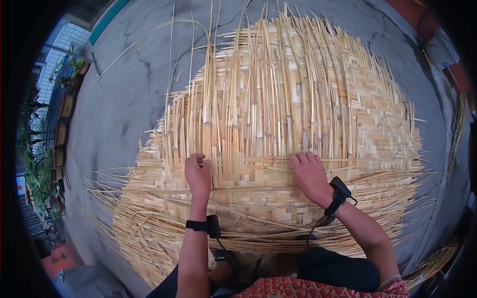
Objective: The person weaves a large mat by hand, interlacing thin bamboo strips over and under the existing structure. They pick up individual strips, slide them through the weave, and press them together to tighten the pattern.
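Head-worn view, forward and down

Potted plants (36, 169) line the left edge of the cracked grey floor (117, 99), near white tiles (71, 38).

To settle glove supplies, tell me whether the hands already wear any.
No, the left hand and right hand both show bare skin.

Grey concrete ground (119, 104), crossed by thin dark cracks, extends to the left, right and far sides; a teal strip (108, 21) marks its far left edge. Along the left margin, brown planter boxes (66, 106) form a row beside green leafy plants (39, 184), with a white-tiled wall (72, 39) behind at the far end. A grey covered object (89, 283) occupies the near left corner, adjoining a red patch (60, 258), and a reddish block (458, 77) stands at the far right.
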Tool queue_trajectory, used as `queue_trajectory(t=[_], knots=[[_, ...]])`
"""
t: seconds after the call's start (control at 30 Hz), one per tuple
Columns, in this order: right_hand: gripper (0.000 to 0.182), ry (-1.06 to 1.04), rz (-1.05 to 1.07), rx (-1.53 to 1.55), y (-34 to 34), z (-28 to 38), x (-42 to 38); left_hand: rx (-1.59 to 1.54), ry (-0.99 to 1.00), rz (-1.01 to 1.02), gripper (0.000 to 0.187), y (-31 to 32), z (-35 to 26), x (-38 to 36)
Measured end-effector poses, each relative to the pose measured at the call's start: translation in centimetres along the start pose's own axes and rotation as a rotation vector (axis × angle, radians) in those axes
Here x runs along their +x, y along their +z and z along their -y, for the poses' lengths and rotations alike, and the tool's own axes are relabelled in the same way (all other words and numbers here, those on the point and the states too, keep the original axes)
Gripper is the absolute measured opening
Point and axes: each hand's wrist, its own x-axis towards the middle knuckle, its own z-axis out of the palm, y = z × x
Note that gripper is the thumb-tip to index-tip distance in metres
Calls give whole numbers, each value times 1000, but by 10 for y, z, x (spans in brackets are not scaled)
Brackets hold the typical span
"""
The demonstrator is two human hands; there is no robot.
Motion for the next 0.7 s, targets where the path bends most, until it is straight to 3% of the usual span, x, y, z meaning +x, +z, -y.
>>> queue_trajectory(t=[0.03,0.07,0.1,0.13,0.17,0.2,0.27,0.3,0.4,0.43,0.5,0.53,0.6,0.63,0.7], knots=[[30,-37,-174,-39,-9,-2,-7,-66,-13,89,31,8,-25,-10],[30,-20,-169,-49,-8,-3,-19,-116,13,231,34,19,-54,-22],[32,63,-77,164,-3,-3,-32,-168,41,365,38,31,-82,-33],[33,142,11,377,3,-4,-42,-36,209,366,48,43,-106,-43],[33,553,194,1046,10,-3,-49,100,374,362,58,52,-124,-53],[33,558,189,1040,18,-11,-53,92,378,365,58,63,-134,-58],[34,1123,-139,2169,25,-23,-58,270,437,459,74,82,-146,-61],[34,1124,-143,2170,29,-27,-61,352,469,464,78,87,-147,-62],[63,839,-337,2266,23,-26,-58,420,517,453,70,100,-144,-61],[63,842,-325,2263,11,-19,-51,418,508,452,70,104,-144,-61],[66,686,-187,1932,-20,10,-30,398,582,396,54,106,-139,-61],[66,675,-153,1947,-22,18,-25,418,558,388,54,109,-137,-61],[65,666,-161,1607,-22,27,-26,424,622,418,33,119,-138,-60],[63,685,-145,1591,-22,29,-28,430,608,416,33,115,-141,-57],[59,731,-105,1578,-14,30,-39,253,795,482,20,107,-157,-48]])
